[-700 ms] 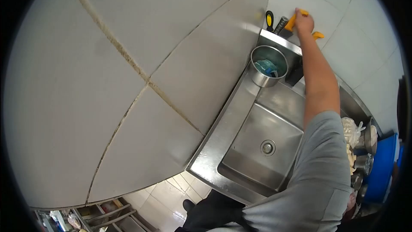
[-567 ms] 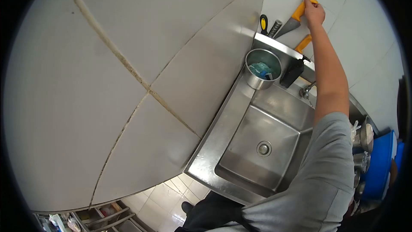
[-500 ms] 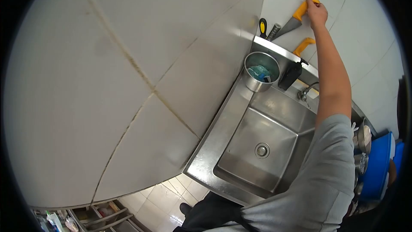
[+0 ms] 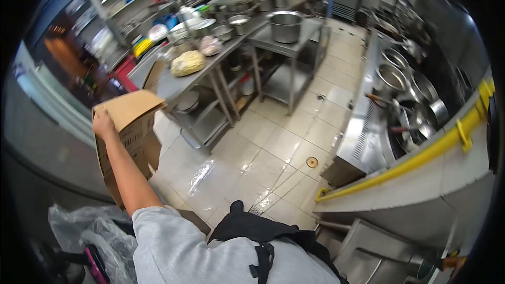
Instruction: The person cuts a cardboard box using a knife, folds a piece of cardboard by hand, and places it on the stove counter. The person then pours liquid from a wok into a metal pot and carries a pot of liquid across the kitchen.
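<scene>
Left hand [image 4: 104, 122] is grasping box [image 4: 129, 109] edge, left of bench [image 4: 235, 46]. Box already in hand; far flap [image 4: 154, 75] is sticking up, not folded down. Right hand's grip: cannot tell.

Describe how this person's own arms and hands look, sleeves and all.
The left arm wears a short, loose grey sleeve, creased, with no print to be seen, and is bare below it. The left hand has no glove, and no watch or bracelet shows at its wrist. The right arm and right hand cannot be made out clearly.
</scene>
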Available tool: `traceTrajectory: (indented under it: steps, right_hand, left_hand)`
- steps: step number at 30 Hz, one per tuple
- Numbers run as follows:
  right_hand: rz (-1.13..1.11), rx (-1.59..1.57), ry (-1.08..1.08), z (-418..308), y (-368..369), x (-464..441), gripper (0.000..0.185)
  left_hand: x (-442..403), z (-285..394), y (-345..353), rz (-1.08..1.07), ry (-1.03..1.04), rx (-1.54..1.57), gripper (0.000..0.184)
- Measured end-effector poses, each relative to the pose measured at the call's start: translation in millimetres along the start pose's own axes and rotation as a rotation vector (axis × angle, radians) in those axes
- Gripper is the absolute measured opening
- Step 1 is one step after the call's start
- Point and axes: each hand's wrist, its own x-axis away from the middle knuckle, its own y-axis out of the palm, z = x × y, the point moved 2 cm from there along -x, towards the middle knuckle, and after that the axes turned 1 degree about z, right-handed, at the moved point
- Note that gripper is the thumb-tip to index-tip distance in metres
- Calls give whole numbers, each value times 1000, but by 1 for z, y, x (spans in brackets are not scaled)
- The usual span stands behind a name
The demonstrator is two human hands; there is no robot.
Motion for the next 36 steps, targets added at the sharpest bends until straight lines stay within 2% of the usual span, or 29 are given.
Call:
traceTrajectory:
  steps: [1,2,4,8,10,11,12,13,14,16,18,19,20,21,23,24,25,26,28,29,31,32,34,35,36]
  right_hand:
    - [-62,-35,17,-51,-1,10,36]
    - [-135,-72,51,-89,0,17,36]
    - [-214,-83,-30,-158,-2,35,38]
    - [-192,-206,-424,-324,15,62,40]
    - [-233,-270,-570,-381,29,64,42]
    - [-530,-300,-441,-359,56,45,35]
    - [-535,-312,-467,-386,70,36,35]
    - [-428,-495,-585,-416,86,33,31]
    - [-315,-676,-694,-448,97,34,29]
    - [-277,-807,-686,-511,116,31,26]
    - [-194,-921,-724,-580,134,36,27]
    - [-179,-995,-710,-612,141,38,27]
    - [-138,-972,-699,-637,150,34,28]
    - [-136,-1027,-661,-664,156,33,28]
    - [-155,-1244,-610,-716,174,34,29]
    - [-111,-1258,-576,-742,180,37,28]
    - [-105,-1308,-570,-765,189,40,28]
    - [-97,-1354,-565,-787,199,44,28]
    - [-251,-1608,-478,-842,222,55,25]
    - [-314,-1646,-551,-872,237,62,22]
    - [-480,-1827,-408,-958,260,98,20]
    - [-592,-1908,-361,-1002,268,119,20]
    - [-714,-1916,-233,-1089,295,157,18]
    - [-847,-1962,-152,-1136,303,190,18]
    - [-886,-2001,-108,-1180,325,221,18]
  left_hand:
    - [-20,-19,-1,-41,-32,131,32]
    - [-35,-7,-13,-53,-64,198,33]
    - [-75,-21,-32,-170,-131,426,33]
    - [-132,-1,-69,-138,-132,497,33]
    - [-150,5,-84,-157,-86,632,33]
    - [-161,2,-89,-123,-91,622,33]
    - [-180,4,-91,-149,-1,665,33]
    - [-190,1,-92,-174,89,711,32]
    - [-198,-9,-90,-152,89,704,32]
    - [-219,-32,-73,-174,53,750,30]
    - [-222,-72,-36,-186,-33,680,27]
    - [-215,-91,-16,-173,19,420,33]
    - [-205,-123,10,-190,-8,403,34]
    - [-195,-143,27,-189,59,145,36]
    - [-165,-250,85,-240,-109,333,37]
    - [-147,-290,113,-243,-308,480,32]
    - [-125,-333,134,-281,-427,438,29]
    - [-98,-362,151,-311,-634,614,30]
    - [-62,-410,175,-370,-886,730,34]
    - [-44,-427,179,-392,-1007,771,36]
    - [-40,-444,180,-528,-1126,711,42]
    - [-50,-450,175,-514,-1132,698,42]
    - [-68,-448,170,-914,-1155,652,41]
    - [-80,-463,172,-904,-1160,666,41]
    - [-89,-474,171,-997,-1395,1003,45]
